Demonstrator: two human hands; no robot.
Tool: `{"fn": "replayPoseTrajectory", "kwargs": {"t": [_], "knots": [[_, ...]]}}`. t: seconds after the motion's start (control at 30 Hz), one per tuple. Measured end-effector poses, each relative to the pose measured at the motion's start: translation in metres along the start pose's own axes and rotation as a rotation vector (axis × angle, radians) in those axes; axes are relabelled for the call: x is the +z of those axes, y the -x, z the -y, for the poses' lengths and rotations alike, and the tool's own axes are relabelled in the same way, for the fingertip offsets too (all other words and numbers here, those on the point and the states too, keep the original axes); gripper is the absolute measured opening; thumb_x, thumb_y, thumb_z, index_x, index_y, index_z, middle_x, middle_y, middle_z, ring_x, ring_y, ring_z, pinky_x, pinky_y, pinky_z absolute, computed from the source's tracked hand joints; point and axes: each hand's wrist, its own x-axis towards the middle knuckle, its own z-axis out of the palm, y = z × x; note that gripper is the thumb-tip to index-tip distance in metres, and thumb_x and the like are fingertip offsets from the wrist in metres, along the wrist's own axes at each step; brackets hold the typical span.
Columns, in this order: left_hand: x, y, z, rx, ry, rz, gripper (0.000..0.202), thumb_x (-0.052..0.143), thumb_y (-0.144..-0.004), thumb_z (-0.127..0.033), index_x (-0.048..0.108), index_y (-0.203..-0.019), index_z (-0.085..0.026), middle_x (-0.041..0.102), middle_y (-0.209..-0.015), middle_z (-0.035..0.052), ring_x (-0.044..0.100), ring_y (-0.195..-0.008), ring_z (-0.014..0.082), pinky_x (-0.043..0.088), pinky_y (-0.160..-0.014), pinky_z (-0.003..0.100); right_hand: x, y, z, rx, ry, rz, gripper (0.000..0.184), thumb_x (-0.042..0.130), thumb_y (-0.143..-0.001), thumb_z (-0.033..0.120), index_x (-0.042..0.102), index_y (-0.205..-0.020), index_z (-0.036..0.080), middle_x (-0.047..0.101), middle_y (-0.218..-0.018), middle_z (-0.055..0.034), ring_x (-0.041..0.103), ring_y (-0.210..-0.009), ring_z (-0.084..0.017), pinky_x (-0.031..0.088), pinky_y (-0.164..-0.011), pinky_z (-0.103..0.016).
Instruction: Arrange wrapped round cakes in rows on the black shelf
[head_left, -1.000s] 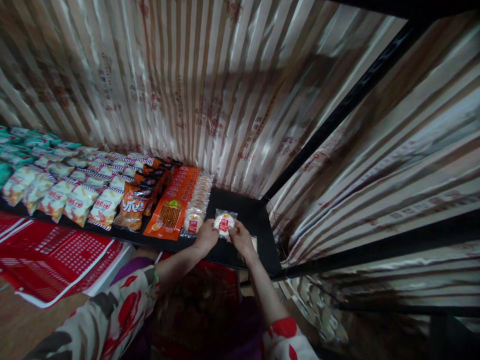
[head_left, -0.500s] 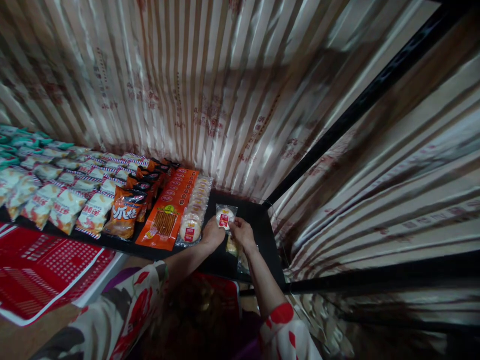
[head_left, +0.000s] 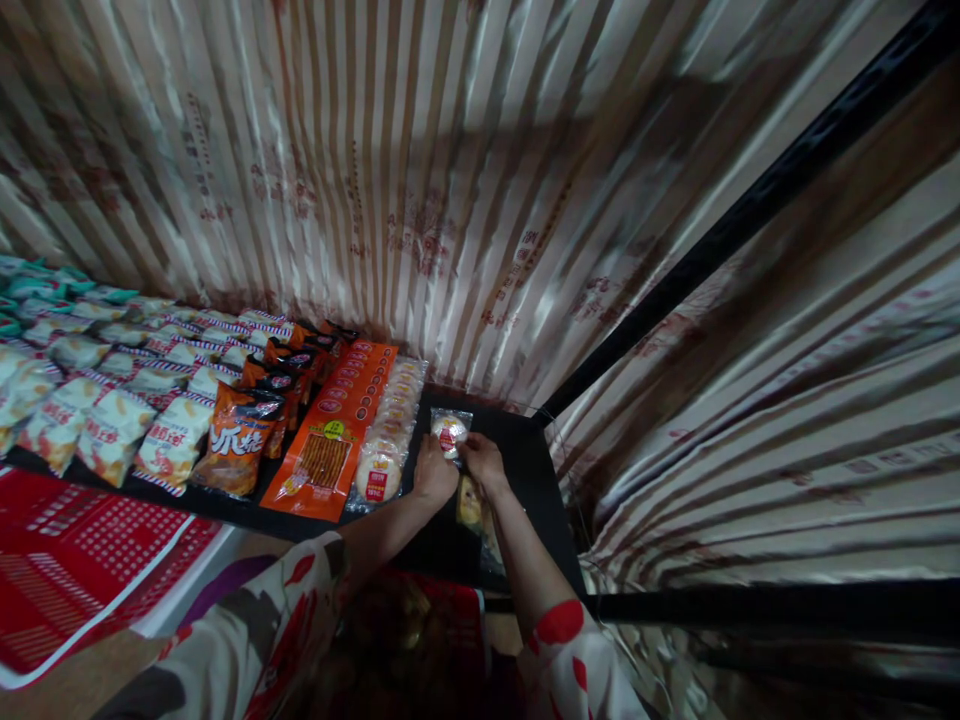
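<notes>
Over the black shelf [head_left: 525, 450], my left hand [head_left: 435, 472] and my right hand [head_left: 484, 463] pinch a rice cracker packet [head_left: 450, 432] from its two lower sides. The packet is clear, with a round white cracker and a red label inside. Left of my hands runs a row of similar rice cracker packets [head_left: 377, 478], overlapping from front to back. A small yellowish packet [head_left: 470, 500] lies just below my hands, and another clear packet beside it is partly hidden by my right forearm.
Orange packs of sticks [head_left: 322, 460], orange-and-black snack bags [head_left: 238, 440] and several white snack bags [head_left: 176, 440] line the shelf to the left. A red basket [head_left: 82, 570] stands below. Behind hangs a striped curtain [head_left: 420, 200], and a black post [head_left: 675, 260] slants on the right.
Both hands still hold the rice cracker packet in nearly the same place, a little farther from the camera's lower edge items. The view has shifted slightly.
</notes>
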Motion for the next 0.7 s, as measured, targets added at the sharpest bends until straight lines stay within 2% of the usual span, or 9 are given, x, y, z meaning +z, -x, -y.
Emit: {"fn": "replayPoseTrajectory", "kwargs": {"t": [0.27,0.43,0.57,0.7], "knots": [[0.008,-0.013,-0.003,-0.036,0.026,-0.005,0.063,0.045,-0.073,-0.005,0.034,-0.135,-0.005,0.031,-0.143,0.0191,0.025,-0.135,0.0278,0.022,-0.111,0.036,0.008,-0.014,0.000,0.001,-0.093,0.006,0.023,0.056,-0.065,0.026,0.067,-0.084,0.019,0.071,-0.081,-0.0021,0.064,-0.075,-0.017,0.048,-0.071,-0.027],[0.012,-0.024,-0.007,-0.054,0.002,-0.029,0.064,0.045,-0.072,-0.003,0.033,-0.135,-0.001,0.028,-0.144,0.0225,0.023,-0.135,0.0282,0.021,-0.111,0.037,0.012,-0.027,0.000,0.007,-0.054,-0.031,0.027,0.057,-0.066,0.030,0.068,-0.089,0.021,0.071,-0.085,-0.0010,0.064,-0.077,-0.017,0.048,-0.075,-0.028],[0.012,-0.032,-0.012,-0.049,-0.001,-0.016,0.064,0.044,-0.072,0.000,0.032,-0.134,0.003,0.024,-0.144,0.0241,0.021,-0.136,0.0269,0.020,-0.112,0.034,0.016,-0.039,0.002,0.023,-0.013,-0.059,0.029,0.057,-0.066,0.031,0.068,-0.091,0.022,0.071,-0.086,-0.0015,0.064,-0.078,-0.017,0.048,-0.075,-0.029],[0.012,-0.044,-0.013,-0.055,0.023,-0.014,0.065,0.046,-0.071,0.001,0.034,-0.135,-0.003,0.026,-0.145,0.0200,0.022,-0.136,0.0238,0.019,-0.112,0.032,0.021,-0.049,0.004,0.016,-0.029,-0.076,0.031,0.058,-0.067,0.032,0.068,-0.095,0.023,0.071,-0.086,-0.0008,0.064,-0.078,-0.016,0.048,-0.075,-0.028]]}}
